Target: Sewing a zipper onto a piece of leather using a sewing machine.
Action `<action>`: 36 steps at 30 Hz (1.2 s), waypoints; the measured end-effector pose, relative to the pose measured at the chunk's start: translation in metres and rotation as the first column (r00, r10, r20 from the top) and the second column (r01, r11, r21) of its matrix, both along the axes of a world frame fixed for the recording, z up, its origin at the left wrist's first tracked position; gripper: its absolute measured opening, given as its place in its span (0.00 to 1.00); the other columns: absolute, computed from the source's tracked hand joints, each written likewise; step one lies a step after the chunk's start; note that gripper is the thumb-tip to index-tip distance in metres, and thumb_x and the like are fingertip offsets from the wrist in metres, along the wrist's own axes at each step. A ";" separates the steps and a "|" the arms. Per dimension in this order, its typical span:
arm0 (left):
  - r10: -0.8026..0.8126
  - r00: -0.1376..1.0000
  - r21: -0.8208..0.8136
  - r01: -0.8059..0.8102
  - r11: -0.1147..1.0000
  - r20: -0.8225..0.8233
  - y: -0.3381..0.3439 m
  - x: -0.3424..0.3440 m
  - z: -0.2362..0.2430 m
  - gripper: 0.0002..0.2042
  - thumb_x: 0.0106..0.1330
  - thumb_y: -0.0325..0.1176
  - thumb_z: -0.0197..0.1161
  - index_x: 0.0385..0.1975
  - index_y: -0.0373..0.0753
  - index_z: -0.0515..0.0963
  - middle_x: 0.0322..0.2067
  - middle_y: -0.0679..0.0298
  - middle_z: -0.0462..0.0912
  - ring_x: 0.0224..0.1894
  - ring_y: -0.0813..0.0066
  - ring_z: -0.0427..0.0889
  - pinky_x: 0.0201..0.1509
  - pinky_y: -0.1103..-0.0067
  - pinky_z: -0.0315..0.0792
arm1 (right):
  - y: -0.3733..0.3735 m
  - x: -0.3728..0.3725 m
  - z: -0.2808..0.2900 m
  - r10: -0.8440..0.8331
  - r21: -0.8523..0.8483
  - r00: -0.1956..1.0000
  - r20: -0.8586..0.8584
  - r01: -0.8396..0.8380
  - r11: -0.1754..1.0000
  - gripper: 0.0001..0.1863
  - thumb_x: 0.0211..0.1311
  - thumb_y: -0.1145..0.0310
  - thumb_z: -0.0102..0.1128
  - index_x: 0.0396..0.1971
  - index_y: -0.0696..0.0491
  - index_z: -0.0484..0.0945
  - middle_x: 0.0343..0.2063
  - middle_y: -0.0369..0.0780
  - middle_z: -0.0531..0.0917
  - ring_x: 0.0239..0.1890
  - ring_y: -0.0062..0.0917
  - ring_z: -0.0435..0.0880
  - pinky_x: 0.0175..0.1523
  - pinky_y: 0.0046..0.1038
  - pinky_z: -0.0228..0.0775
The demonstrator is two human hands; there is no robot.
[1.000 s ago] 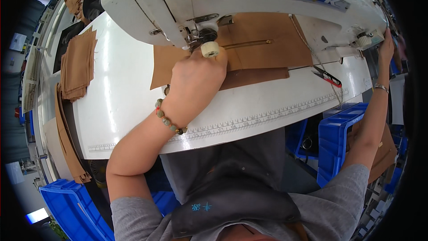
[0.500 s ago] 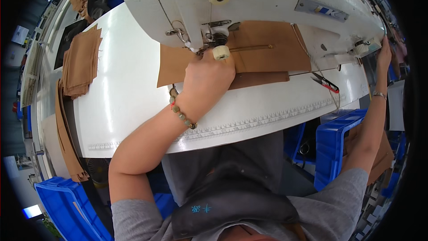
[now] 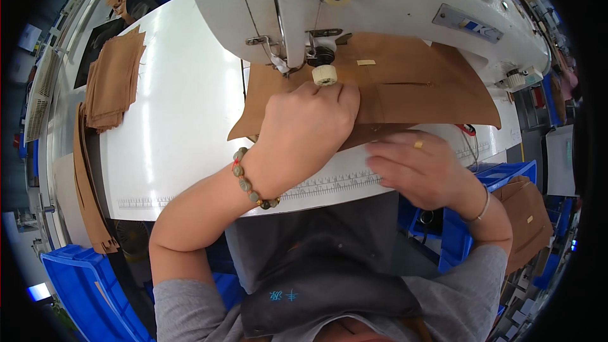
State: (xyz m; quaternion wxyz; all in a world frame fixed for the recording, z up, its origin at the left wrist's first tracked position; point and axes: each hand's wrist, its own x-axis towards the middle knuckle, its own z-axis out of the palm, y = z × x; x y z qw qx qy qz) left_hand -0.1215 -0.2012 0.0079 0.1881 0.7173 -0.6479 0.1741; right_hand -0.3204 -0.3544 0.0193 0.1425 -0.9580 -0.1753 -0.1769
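A brown fabric panel (image 3: pixel 405 98) with a slit-like seam and a small pale tag lies under the head of the white sewing machine (image 3: pixel 392 0). My left hand (image 3: pixel 310 126) is closed on the panel beside the needle area, fingers curled down; the fingertips are hidden. A darker brown layer (image 3: pixel 364 134) shows below the panel's front edge. Just in front of that edge is my right hand (image 3: pixel 418 168), slightly blurred, its fingers loosely stretched and apart with nothing visible in them. The red-handled thread snips (image 3: pixel 467 129) are mostly covered by the panel's right part.
Brown fabric pieces (image 3: pixel 114 79) are stacked at the table's left, with long brown strips (image 3: pixel 88 183) hanging by its edge. A ruler scale (image 3: pixel 329 183) runs along the front. Blue crates (image 3: pixel 82 278) stand lower left and right; brown work (image 3: pixel 522 221) rests at the right one.
My right hand has come from the machine's far right end to the panel's front edge. The panel now spreads further right, over the snips, and its pale tag has come into view.
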 end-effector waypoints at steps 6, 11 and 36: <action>0.005 0.999 -0.047 -0.002 0.999 0.048 0.009 0.001 0.003 0.19 0.56 0.25 0.65 0.51 0.40 0.84 0.33 0.66 0.89 0.33 0.67 0.89 0.32 0.74 0.82 | -0.019 0.071 -0.029 -0.473 -0.135 0.731 -0.492 0.473 0.871 0.19 0.67 0.66 0.65 0.55 0.54 0.82 0.56 0.44 0.84 0.57 0.43 0.82 0.60 0.41 0.76; -0.052 0.997 -0.021 0.053 0.998 0.058 0.021 0.008 -0.018 0.23 0.58 0.26 0.64 0.57 0.37 0.82 0.49 0.58 0.89 0.50 0.63 0.89 0.49 0.72 0.84 | -0.054 0.066 -0.041 -0.541 0.049 0.710 -0.452 0.625 0.779 0.18 0.64 0.65 0.69 0.52 0.53 0.84 0.51 0.44 0.85 0.53 0.43 0.83 0.56 0.39 0.76; 0.060 0.946 0.188 0.002 0.982 -0.319 0.057 0.076 -0.010 0.13 0.63 0.25 0.68 0.48 0.35 0.87 0.42 0.56 0.90 0.46 0.56 0.85 0.52 0.67 0.81 | 0.003 0.095 -0.020 -0.302 -0.189 0.953 0.036 0.303 0.934 0.26 0.62 0.53 0.71 0.54 0.54 0.83 0.47 0.44 0.87 0.52 0.42 0.86 0.55 0.40 0.78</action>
